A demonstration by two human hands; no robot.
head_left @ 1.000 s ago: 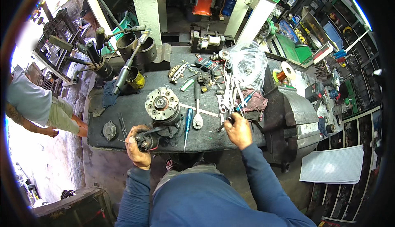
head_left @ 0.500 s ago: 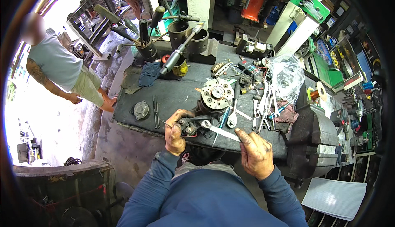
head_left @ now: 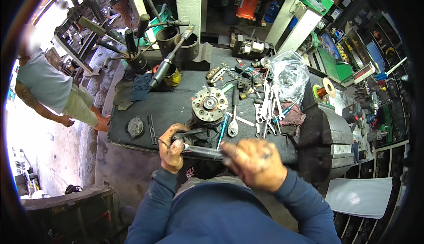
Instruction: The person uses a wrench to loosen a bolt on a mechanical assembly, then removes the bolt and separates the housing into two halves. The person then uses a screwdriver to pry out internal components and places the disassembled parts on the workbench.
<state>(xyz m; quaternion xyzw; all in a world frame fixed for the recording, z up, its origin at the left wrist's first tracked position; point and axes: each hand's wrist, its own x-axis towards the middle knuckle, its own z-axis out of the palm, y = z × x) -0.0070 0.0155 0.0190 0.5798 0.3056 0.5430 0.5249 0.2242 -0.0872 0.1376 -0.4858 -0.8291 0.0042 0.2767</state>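
A round machine part (head_left: 209,105) with a holed metal face stands near the front edge of the bench. At its near left, my left hand (head_left: 171,150) is closed around a dark metal piece, mostly hidden by the fingers; a thin rod sticks out past the thumb. My right hand (head_left: 260,162), blurred by motion, grips the right end of a wrench (head_left: 202,151). The wrench lies sideways, its other end close to my left fingers. Just beyond lie a ratchet (head_left: 233,128) and a slim blue tool (head_left: 224,129).
On the dark bench (head_left: 176,111) lie a flat metal cover (head_left: 135,127), two thin rods (head_left: 152,128), several wrenches (head_left: 267,107) and a clear plastic bag (head_left: 289,74). A large vise (head_left: 324,142) stands at right. Another person (head_left: 48,85) stands at far left.
My right hand has moved left toward my left hand, and the wrench has swung nearer to level. The left hand keeps its grip. The whole view has shifted slightly.
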